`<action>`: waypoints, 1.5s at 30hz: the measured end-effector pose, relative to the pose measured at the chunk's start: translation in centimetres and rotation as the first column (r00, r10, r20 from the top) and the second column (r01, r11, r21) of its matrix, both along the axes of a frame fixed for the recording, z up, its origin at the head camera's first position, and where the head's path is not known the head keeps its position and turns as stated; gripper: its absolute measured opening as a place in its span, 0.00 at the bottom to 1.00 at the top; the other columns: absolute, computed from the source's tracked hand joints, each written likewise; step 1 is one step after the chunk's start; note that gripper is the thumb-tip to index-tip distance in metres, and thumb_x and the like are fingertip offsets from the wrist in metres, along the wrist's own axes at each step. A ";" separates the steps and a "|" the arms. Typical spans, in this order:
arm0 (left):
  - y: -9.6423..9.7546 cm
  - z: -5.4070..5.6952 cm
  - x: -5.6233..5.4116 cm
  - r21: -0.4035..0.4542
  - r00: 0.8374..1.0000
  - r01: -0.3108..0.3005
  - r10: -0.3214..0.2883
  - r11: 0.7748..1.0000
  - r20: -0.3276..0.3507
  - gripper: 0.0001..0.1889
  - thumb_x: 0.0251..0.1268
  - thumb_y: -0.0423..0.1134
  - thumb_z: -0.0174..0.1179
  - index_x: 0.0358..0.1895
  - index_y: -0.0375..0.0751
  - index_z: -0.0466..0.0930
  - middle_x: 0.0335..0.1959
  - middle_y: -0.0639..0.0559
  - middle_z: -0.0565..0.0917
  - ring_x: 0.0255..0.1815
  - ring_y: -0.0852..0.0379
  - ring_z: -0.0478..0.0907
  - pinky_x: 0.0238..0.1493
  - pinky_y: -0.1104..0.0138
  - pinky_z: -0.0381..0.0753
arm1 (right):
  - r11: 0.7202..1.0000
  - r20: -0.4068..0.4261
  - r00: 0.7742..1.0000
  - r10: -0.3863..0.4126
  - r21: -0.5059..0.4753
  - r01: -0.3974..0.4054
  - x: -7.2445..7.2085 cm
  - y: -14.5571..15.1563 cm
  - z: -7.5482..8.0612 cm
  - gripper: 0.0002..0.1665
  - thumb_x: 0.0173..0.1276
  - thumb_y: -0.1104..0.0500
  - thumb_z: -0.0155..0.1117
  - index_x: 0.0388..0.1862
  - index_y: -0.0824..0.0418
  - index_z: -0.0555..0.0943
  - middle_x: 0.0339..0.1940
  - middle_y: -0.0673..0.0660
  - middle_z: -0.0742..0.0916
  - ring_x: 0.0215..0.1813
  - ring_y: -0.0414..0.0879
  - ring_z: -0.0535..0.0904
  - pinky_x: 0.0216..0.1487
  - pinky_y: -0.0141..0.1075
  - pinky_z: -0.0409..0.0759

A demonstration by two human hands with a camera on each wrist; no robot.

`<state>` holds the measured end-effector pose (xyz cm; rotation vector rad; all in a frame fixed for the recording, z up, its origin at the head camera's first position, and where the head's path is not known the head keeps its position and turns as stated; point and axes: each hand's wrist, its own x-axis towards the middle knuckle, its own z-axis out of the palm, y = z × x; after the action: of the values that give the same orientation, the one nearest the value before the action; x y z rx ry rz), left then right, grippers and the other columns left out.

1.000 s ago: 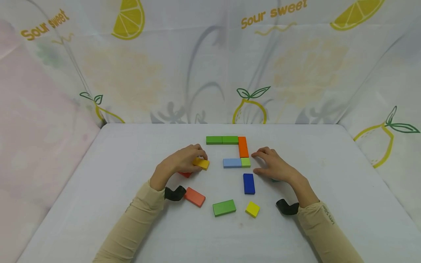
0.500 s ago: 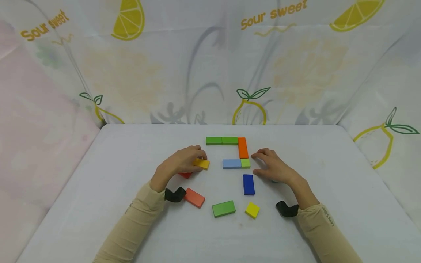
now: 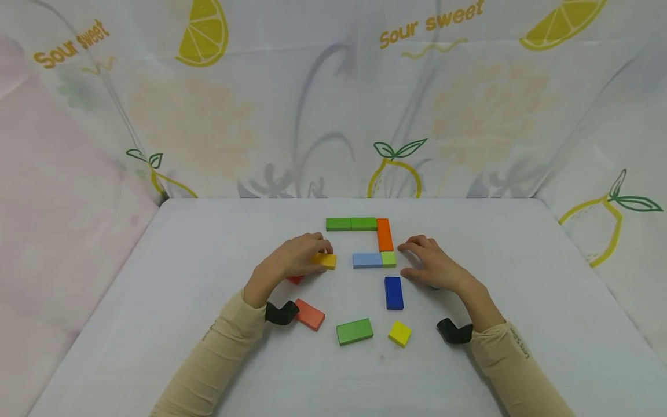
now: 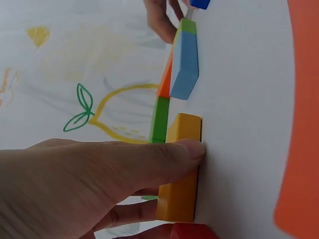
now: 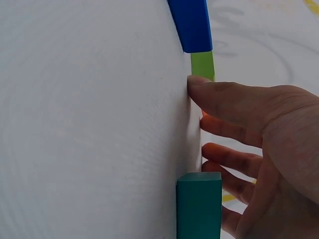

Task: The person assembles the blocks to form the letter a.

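My left hand pinches a yellow-orange block low over the table; in the left wrist view the thumb presses the near face of the block. To its right lies a light blue block, touching a small lime green block. An orange block runs back from there to two green blocks set end to end. My right hand rests on the table right of the lime block, fingers relaxed, holding nothing. A teal block lies beside it, mostly hidden in the head view.
Nearer the front lie a dark blue block, a yellow square block, a green block and a coral block. A red block is partly hidden under my left hand. Printed cloth stands behind the white table.
My left hand has shifted slightly right with the yellow-orange block, nearer the light blue one. The right hand and the other blocks stay in place.
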<state>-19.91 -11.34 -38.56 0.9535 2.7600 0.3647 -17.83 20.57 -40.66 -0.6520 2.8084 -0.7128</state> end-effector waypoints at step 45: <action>2.4 -0.7 1.2 0.050 0.993 -0.057 0.062 0.997 -0.095 0.18 0.55 0.43 0.68 0.49 0.42 0.81 0.41 0.50 0.80 0.37 0.58 0.71 0.41 0.67 0.75 | 0.996 0.126 0.991 0.039 0.074 -0.049 1.4 -1.2 3.2 0.09 0.68 0.51 0.59 0.40 0.55 0.78 0.29 0.47 0.82 0.33 0.41 0.74 0.36 0.33 0.73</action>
<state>-18.76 -8.93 -39.25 0.9246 2.8852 0.4050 -16.45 19.35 -37.49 -0.6313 2.6843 -0.6118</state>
